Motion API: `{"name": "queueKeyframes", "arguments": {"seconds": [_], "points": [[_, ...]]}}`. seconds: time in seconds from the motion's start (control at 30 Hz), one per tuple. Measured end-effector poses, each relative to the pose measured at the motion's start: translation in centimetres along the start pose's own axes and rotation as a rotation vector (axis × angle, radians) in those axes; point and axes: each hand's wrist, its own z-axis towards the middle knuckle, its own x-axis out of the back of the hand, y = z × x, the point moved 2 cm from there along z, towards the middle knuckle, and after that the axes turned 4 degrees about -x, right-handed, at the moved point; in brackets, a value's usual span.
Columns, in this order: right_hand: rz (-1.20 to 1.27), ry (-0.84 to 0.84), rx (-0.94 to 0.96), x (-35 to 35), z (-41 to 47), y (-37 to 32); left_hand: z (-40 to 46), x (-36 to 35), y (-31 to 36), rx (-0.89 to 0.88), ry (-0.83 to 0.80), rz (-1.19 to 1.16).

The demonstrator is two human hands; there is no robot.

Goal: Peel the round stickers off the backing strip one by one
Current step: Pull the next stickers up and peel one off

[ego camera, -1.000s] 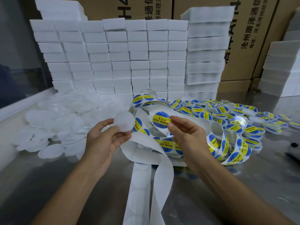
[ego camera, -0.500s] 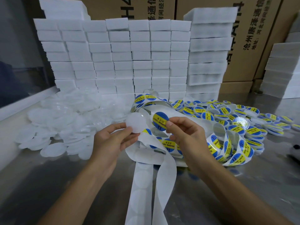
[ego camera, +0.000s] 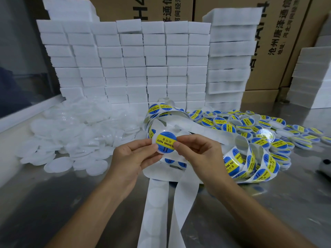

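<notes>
A round blue and yellow sticker [ego camera: 165,141] lies on a white round lid [ego camera: 155,143] held up in the middle of the view. My left hand [ego camera: 132,159] grips the lid by its left edge. The thumb and forefinger of my right hand [ego camera: 197,151] pinch the sticker's right edge against the lid. Below and behind them the white backing strip [ego camera: 186,192] curls over the table, with several stickers on its coils [ego camera: 232,161] and bare stretches hanging toward me.
Plain white lids [ego camera: 71,138] are heaped on the left of the metal table [ego camera: 53,203]. Labelled lids [ego camera: 268,133] are piled at the right. White foam blocks [ego camera: 143,65] are stacked along the back before cardboard boxes [ego camera: 277,42]. A dark object [ego camera: 325,164] sits at the right edge.
My left hand brought the white lid rightward and my right hand carried the peeled sticker to it. The sticker now lies on the lid, held by both hands.
</notes>
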Motion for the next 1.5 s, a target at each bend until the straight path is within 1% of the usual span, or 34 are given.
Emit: {"name": "queueKeyframes", "arguments": {"seconds": [0.63,1.0,1.17,1.3,1.37,1.43,1.5], "points": [[-0.089,0.017,0.005,0.3,0.2,0.5,-0.1,0.0,-0.1,-0.008,-0.041,0.044],[-0.155,0.025,0.017,0.4,0.2,0.8,-0.3,-0.3,0.0,-0.067,-0.007,0.113],[-0.294,0.060,0.106,0.6,0.2,0.8,-0.5,-0.5,0.0,-0.112,0.004,0.127],[-0.436,0.136,0.287,0.6,0.1,0.7,-0.8,-0.9,-0.1,-0.168,0.001,0.154],[-0.484,0.176,0.350,0.6,0.0,0.6,-0.8,-1.0,0.0,-0.164,-0.008,0.108],[-0.485,0.196,0.316,0.9,0.0,0.6,-0.7,-0.9,0.2,-0.130,-0.022,0.018],[-0.436,0.146,0.269,0.8,0.0,0.7,-0.6,-1.0,0.1,-0.082,-0.039,-0.056]]}}
